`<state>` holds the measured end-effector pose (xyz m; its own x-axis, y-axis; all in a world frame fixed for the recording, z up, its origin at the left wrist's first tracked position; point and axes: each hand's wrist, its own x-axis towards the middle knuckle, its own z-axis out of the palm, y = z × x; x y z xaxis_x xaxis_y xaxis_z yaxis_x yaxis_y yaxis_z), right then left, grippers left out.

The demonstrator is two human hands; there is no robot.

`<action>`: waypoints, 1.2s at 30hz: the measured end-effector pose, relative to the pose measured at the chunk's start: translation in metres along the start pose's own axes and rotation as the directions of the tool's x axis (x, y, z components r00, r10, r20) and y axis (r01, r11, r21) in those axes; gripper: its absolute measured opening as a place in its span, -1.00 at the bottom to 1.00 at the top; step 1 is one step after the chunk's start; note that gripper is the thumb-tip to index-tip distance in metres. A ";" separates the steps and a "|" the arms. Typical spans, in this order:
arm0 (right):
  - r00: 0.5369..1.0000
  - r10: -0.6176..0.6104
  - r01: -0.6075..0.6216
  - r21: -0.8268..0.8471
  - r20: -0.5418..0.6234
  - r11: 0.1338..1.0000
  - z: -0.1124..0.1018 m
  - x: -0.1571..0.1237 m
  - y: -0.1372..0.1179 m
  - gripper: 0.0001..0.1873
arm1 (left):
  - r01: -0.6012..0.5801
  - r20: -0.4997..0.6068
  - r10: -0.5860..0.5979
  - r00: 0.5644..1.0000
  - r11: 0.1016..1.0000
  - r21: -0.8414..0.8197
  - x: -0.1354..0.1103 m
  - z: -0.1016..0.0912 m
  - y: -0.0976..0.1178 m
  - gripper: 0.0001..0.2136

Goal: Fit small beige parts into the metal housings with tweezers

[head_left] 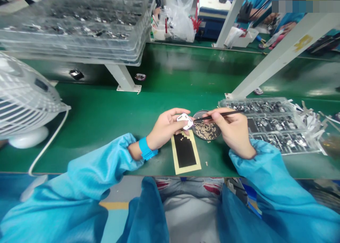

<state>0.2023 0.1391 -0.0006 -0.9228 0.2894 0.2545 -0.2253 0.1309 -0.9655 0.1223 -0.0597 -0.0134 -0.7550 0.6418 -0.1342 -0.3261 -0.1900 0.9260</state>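
Between the thumb and fingers of my left hand (164,128) is a small white plastic casing (185,121) with rounded corners. My right hand (233,129) grips dark tweezers (224,114), whose tips point left and meet the casing's right edge. Whether the tips hold anything is too small to tell. Just behind and below the hands lies a round dish (205,133) full of tiny tan pieces. A sheet of black stickers with a cream border (186,152) lies below my left hand, its upper part stepped where the black ends.
Clear trays of small parts (276,126) stand at right beside paper strips (313,124). A white fan (23,98) is at left, its cable on the green bench (106,119). Stacked plastic trays (79,30) sit on a raised shelf. Metal posts (281,55) rise behind. Another person's arm (257,13) shows beyond.
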 end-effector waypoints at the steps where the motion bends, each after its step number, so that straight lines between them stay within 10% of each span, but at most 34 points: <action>1: 0.999 -0.038 0.038 -0.041 -0.010 0.998 0.001 -0.001 -0.001 -0.85 | -0.026 -0.015 0.026 1.000 1.000 0.015 0.000 0.001 -0.001 -0.63; 36: 0.984 -0.171 0.176 -0.119 0.055 0.977 0.005 -0.005 -0.004 -0.94 | -0.122 -0.059 0.129 0.990 0.986 0.117 -0.002 0.003 -0.002 -0.66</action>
<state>0.2064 0.1318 0.0019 -0.8867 0.2100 0.4120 -0.3454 0.2915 -0.8920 0.1260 -0.0588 -0.0141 -0.8230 0.5670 -0.0337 -0.1627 -0.1786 0.9704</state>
